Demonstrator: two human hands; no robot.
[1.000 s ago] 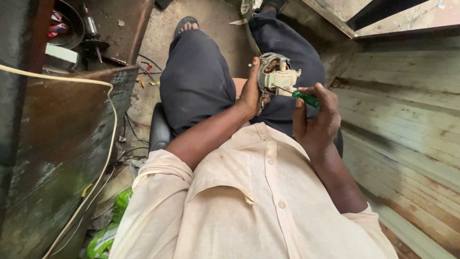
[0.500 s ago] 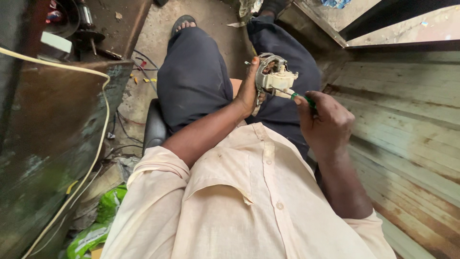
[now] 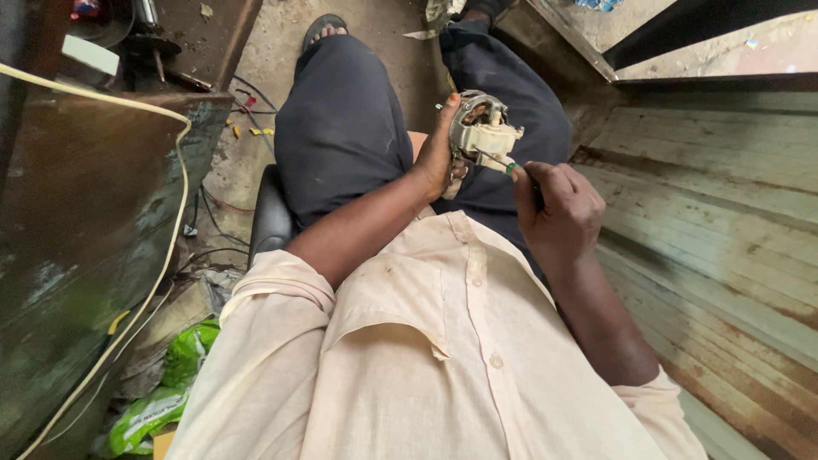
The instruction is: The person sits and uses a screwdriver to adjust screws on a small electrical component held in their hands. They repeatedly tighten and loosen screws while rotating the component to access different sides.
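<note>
My left hand grips a small grey metal motor housing with a white plastic part, held above my lap over dark trousers. My right hand is closed around a green-handled screwdriver, and its metal tip touches the white part of the housing. Most of the handle is hidden inside my fist. I sit on a black seat and wear a cream shirt.
A rusty metal cabinet with a pale cable draped over it stands at my left. Worn wooden planks rise at my right. Green plastic bags and loose wires lie on the dirt floor beside my sandalled foot.
My right hand has closed tighter over the screwdriver, hiding most of the green handle, and the tip has moved in against the housing. The left hand keeps its hold.
</note>
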